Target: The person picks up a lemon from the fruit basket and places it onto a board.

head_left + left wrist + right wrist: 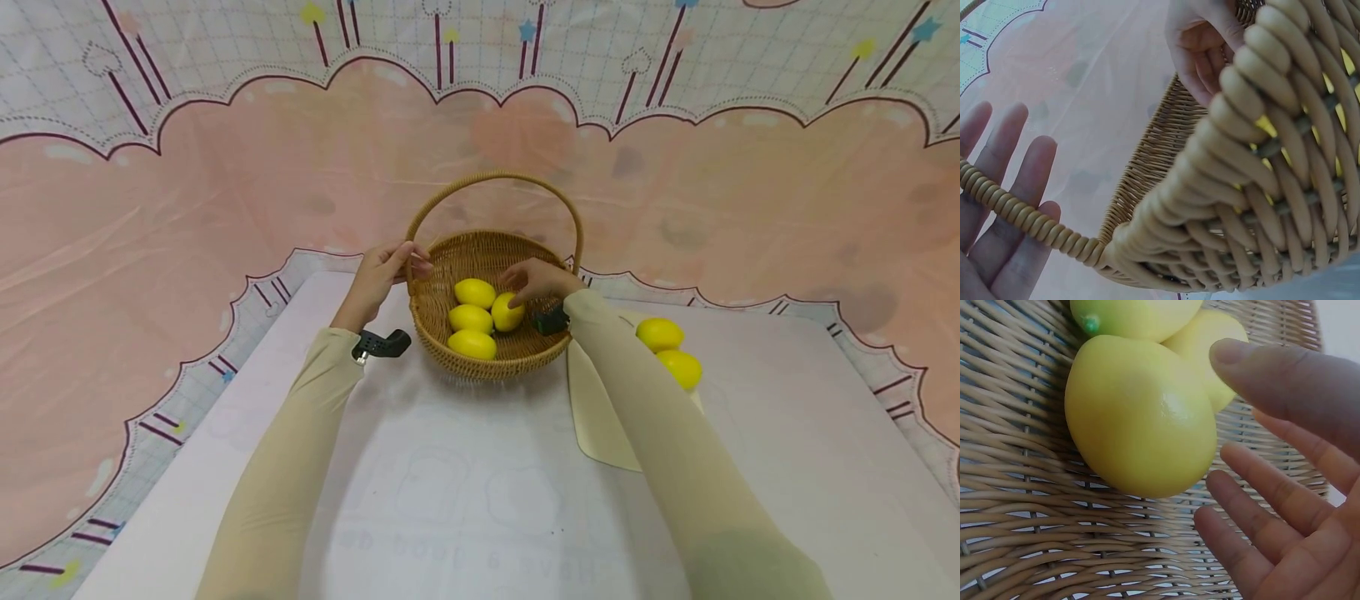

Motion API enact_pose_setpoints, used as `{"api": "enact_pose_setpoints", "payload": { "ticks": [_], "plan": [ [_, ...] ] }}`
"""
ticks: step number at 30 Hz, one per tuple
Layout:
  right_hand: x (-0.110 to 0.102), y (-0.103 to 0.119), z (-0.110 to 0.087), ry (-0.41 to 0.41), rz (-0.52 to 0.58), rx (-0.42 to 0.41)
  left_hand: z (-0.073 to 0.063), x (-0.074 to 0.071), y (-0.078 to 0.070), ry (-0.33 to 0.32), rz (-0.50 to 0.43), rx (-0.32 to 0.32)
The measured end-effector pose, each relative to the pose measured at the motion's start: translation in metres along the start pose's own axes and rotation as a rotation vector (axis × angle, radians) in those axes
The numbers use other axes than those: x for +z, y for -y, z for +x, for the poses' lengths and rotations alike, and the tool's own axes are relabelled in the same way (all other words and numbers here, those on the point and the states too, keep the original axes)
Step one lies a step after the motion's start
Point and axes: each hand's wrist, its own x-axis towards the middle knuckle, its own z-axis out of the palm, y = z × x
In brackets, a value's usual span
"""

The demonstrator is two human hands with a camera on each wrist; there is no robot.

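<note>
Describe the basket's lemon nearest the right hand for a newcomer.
On the white table stands a wicker basket holding four lemons. Three form a column; the target lemon, by the right hand, is the only one inside right of that column.

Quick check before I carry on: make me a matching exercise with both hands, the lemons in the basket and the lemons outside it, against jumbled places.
1. left hand
2. right hand
3. four lemons
4. two lemons

A. outside the basket, to its right
B. lying inside the basket
C. at one side of the basket's handle
D. reaching in over the basket's rim

Pairs: 1-C, 2-D, 3-B, 4-A
</note>
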Motion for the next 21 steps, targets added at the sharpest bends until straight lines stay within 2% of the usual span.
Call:
{"api": "enact_pose_setpoints", "payload": {
  "ticks": [14,21],
  "plan": [
    [0.0018,0.0036,-0.0059,0.066,-0.075,0.017,0.0003,0.0001,0.0000,0.019,0.006,-0.010],
    [0.0025,0.0005,-0.0036,0.060,-0.082,0.018,-0.0001,-0.0014,0.0006,0.026,0.003,-0.005]
  ]
}}
